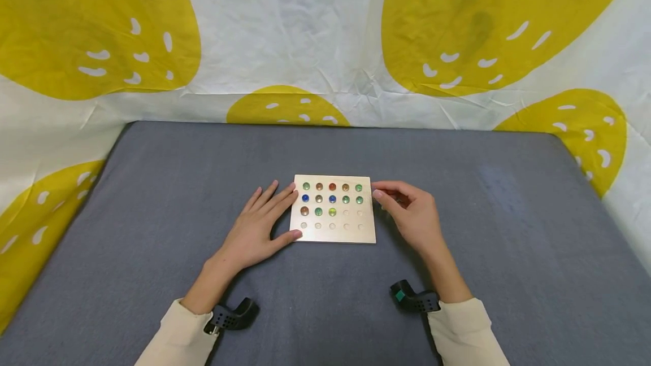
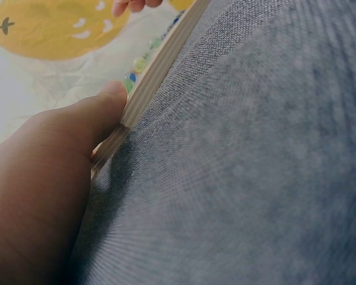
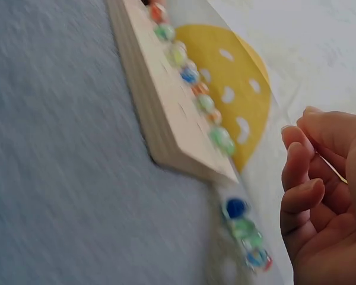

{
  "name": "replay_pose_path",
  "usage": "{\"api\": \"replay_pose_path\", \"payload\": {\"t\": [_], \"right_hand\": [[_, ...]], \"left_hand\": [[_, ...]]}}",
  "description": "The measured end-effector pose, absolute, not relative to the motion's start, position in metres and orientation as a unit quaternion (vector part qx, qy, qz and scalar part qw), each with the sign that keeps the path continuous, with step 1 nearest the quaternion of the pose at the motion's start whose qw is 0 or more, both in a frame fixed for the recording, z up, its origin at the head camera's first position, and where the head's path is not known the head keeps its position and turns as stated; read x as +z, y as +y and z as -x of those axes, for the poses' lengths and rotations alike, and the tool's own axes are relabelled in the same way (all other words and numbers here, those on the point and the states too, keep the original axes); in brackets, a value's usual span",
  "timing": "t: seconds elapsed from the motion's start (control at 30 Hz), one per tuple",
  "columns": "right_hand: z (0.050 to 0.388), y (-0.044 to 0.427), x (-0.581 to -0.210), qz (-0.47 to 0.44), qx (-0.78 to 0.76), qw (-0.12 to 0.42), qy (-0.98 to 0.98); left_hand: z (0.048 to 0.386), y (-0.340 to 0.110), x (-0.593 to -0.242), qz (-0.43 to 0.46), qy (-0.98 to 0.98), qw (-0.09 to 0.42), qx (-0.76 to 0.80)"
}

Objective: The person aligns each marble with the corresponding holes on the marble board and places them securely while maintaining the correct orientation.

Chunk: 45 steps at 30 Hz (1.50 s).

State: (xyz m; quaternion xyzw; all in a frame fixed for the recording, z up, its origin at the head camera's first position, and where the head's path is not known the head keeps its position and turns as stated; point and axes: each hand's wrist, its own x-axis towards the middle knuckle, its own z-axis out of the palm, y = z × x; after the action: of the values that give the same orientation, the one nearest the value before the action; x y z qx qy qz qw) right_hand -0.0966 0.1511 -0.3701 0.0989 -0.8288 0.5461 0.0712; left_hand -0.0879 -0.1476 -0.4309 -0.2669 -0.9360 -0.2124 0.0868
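A pale wooden board [image 1: 333,234] with rows of round hollows lies flat on the table. Coloured glass marbles [image 1: 332,199] fill its two far rows and the left part of the third. My left hand [image 1: 251,233] rests at the board's left edge, fingers straight and spread, its thumb on the near corner. Beside the right edge hovers my right hand [image 1: 417,213], fingers loosely bent, thumb and index tips close together; no marble shows between them. Loose marbles [image 3: 243,228] lie past the board's right end in the right wrist view; in the head view the hand hides them.
A grey cloth [image 1: 178,196] covers the table. Behind it hangs a white curtain [image 1: 305,27] with big yellow fruit shapes. Black camera mounts [image 1: 414,297] sit on both wrists, close above the cloth.
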Motion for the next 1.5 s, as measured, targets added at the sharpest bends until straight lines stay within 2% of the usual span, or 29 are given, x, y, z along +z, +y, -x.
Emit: {"api": "replay_pose_path", "payload": {"t": [0.2,0.43,0.63,1.5], "right_hand": [[0.093,0.161,-0.362,-0.089,0.523,0.078,-0.844],[0.11,0.181,-0.4,-0.098,0.483,0.081,-0.866],[0.112,0.182,-0.409,-0.132,0.457,0.083,-0.876],[0.114,0.182,-0.415,-0.193,0.388,0.112,-0.894]], "left_hand": [[0.088,-0.15,-0.433,0.271,-0.933,0.092,-0.217],[0.087,-0.151,-0.433,0.27,-0.933,0.092,-0.219],[0.087,-0.151,-0.432,0.271,-0.933,0.092,-0.217],[0.087,-0.152,-0.432,0.269,-0.935,0.093,-0.212]]}}
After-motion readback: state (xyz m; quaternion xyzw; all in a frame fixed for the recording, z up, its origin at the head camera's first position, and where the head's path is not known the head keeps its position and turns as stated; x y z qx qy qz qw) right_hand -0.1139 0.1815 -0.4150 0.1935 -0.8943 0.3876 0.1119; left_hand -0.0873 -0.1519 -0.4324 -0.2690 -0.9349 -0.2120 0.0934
